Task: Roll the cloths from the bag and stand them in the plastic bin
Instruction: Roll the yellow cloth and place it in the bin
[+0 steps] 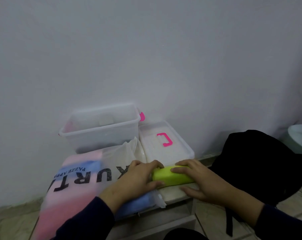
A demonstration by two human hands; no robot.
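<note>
Nearest, left hand (pixel 138 177) and right hand (pixel 198 181) curled around a rolled lime-green cloth (pixel 171 176) lying on the table (pixel 174 193). Beside it at left, translucent bag (pixel 74 179) holding pink and blue cloths. Beyond, clear plastic bin (pixel 101 130) against the wall, its lid (pixel 164 144) alongside at right.

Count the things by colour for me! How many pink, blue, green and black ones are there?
Pink: 4, the bin's clip, the lid's handle, and two pink cloths in the bag.
Blue: 2, the blue cloths in the bag.
Green: 1, the rolled cloth under both hands.
Black: 1, the backpack.
Total: 8
</note>
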